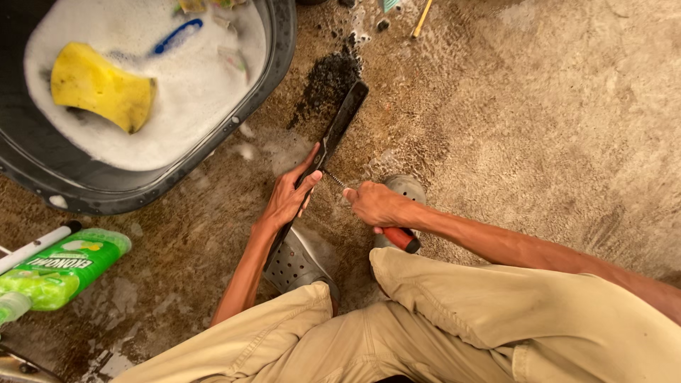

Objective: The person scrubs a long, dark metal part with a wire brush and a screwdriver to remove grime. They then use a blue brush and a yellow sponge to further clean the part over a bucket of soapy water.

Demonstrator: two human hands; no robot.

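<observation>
Squatting low over wet concrete floor (539, 106), khaki trousers (440, 319) filling the near edge, grey perforated clogs (298, 264) showing between the knees.

Gripping with the left hand (289, 195), fingers wrapped round the middle of a long flat black bar (339, 128), its near end running down beside the left clog, its far end resting on the floor by a patch of dark grime (328, 79). Closing the right hand (374, 204) on a red-handled tool (401, 238), the red and black grip sticking out behind the fist, a thin twisted metal shaft (335, 180) reaching from the fist to the edge of the bar just beside the left thumb. Working with the hands close together but not touching.

Lying at the near left, on its side on the floor: a green plastic bottle (60, 269) with a green and yellow printed label, cap pointing left, a white rod (35, 245) just beside it.

Sitting farther off at upper left: a dark round basin (277, 50) full of white suds, a yellow contoured sponge (99, 85) floating in the foam, a blue-handled brush (174, 37) half sunk near it, small bits of packaging at the far rim too blurred for telling.

Lying at the far top edge: a thin wooden stick (422, 18).
</observation>
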